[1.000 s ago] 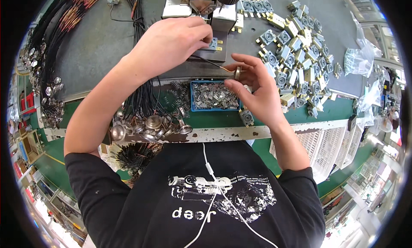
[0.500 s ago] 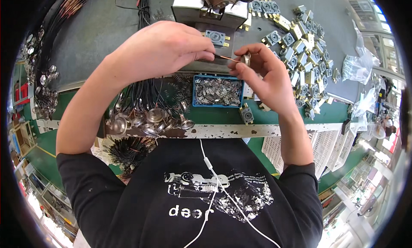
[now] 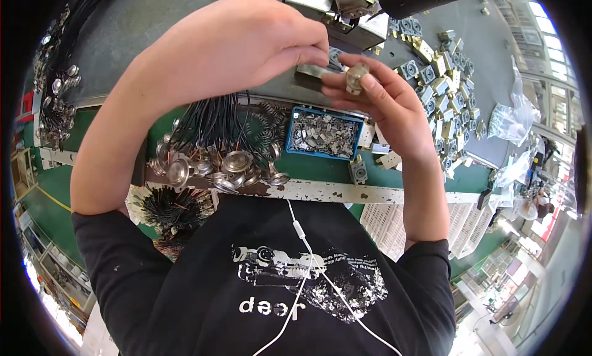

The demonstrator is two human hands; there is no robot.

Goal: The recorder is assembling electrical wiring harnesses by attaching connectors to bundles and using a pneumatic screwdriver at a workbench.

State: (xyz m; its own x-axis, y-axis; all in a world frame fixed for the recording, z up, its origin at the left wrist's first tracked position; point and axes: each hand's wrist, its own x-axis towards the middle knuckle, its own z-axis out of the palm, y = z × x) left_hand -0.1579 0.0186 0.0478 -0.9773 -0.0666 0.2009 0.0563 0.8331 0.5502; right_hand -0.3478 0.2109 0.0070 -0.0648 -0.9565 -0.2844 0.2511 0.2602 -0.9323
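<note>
My right hand (image 3: 394, 100) pinches a small round metal cap (image 3: 356, 78) between thumb and fingers, its face turned up toward me. Just to its left, my left hand (image 3: 277, 38) is closed at the fingertips on a thin dark wire, most of which is hidden. Behind the fingers, a grey square switch-like block (image 3: 335, 54) shows in part in front of a metal press (image 3: 364, 26). Nearer to me, a blue tray (image 3: 288, 134) holds many small metal clips.
Round metal caps on black wires (image 3: 237, 162) lie at the table's front edge, left of the tray. A pile of grey blocks with brass terminals (image 3: 447, 88) covers the right side. More wired caps (image 3: 58, 106) hang at far left. A black cylindrical arm (image 3: 425, 0) juts in overhead.
The round cap has been turned in my right hand so its face shows. The wire between my hands is now mostly hidden. The view has shifted, moving the press rightward.
</note>
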